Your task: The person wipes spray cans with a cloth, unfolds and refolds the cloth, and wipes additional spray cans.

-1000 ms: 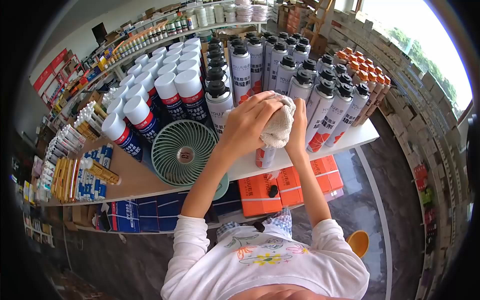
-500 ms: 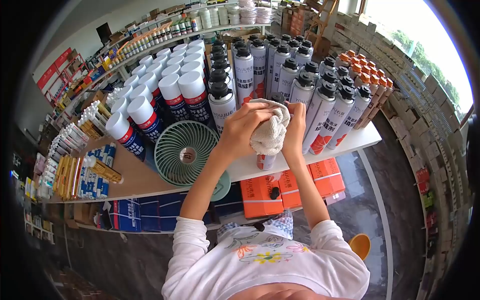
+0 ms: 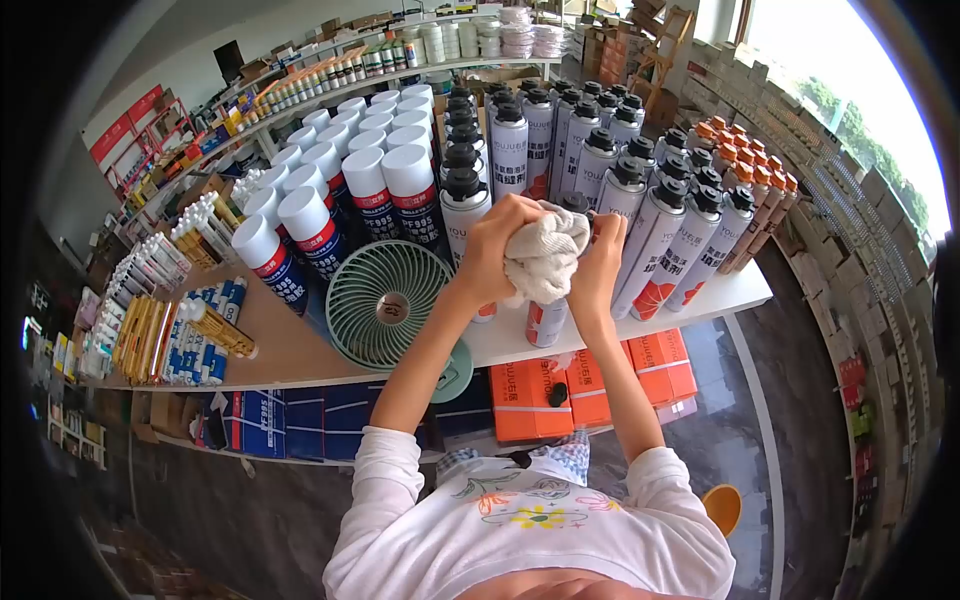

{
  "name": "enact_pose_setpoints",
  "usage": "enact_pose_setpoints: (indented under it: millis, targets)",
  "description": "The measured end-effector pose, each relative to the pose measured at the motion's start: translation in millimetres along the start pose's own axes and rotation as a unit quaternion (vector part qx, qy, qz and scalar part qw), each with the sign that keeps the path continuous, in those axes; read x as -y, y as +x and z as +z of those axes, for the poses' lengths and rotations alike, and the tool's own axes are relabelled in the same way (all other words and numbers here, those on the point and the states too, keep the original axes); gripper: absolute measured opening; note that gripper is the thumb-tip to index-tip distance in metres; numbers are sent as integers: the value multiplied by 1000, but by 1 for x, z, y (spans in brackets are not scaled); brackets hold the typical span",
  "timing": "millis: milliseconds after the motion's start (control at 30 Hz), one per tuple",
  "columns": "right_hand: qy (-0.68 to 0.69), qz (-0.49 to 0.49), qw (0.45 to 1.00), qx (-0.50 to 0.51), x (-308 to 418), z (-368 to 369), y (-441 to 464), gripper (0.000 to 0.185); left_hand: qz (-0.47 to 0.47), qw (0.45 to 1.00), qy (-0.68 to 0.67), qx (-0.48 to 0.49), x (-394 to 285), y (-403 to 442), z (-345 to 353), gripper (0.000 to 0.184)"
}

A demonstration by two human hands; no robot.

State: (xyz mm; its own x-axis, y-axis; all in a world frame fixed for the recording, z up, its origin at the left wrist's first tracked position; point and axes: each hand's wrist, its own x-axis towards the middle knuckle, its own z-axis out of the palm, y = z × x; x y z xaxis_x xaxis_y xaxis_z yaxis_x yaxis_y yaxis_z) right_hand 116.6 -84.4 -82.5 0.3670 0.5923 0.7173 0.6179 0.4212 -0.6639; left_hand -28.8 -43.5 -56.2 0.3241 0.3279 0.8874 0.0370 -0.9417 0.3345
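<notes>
A crumpled off-white cloth (image 3: 545, 258) is bunched in my left hand (image 3: 490, 250), pressed against the front of a foam sealant can (image 3: 546, 326). The can stands upright at the table's front edge, its red and white lower part and dark top showing. My right hand (image 3: 596, 268) is closed around the can's upper right side, next to the cloth; its fingertips are partly hidden. Close behind are rows of matching foam cans (image 3: 658, 240) with black caps. A green round fan (image 3: 390, 305) lies left of my left forearm.
White-capped spray cans (image 3: 310, 230) and sealant tubes (image 3: 140, 340) fill the left of the table. Orange-capped cans (image 3: 745, 180) stand at the far right. Orange boxes (image 3: 530, 400) and blue boxes (image 3: 310, 420) sit below. A yellow bucket (image 3: 722, 508) is on the floor.
The view has shifted slightly, so the table's goods appear further right and lower. My hands stay at the can, with the cloth sitting a little differently against it.
</notes>
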Motion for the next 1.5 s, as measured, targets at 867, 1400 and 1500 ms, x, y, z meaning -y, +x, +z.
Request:
enact_pose_setpoints:
  millis: [867,1400,1500]
  targets:
    - [186,41,954,231,-27,-34,25,84,-194,941,-209,-182,40,-64,-19,19]
    - [116,21,991,56,-11,3,-13,37,38,983,154,-90,-41,-6,9,50]
    - [117,41,991,45,-7,3,-17,41,70,977,194,-63,-38,-5,12,46]
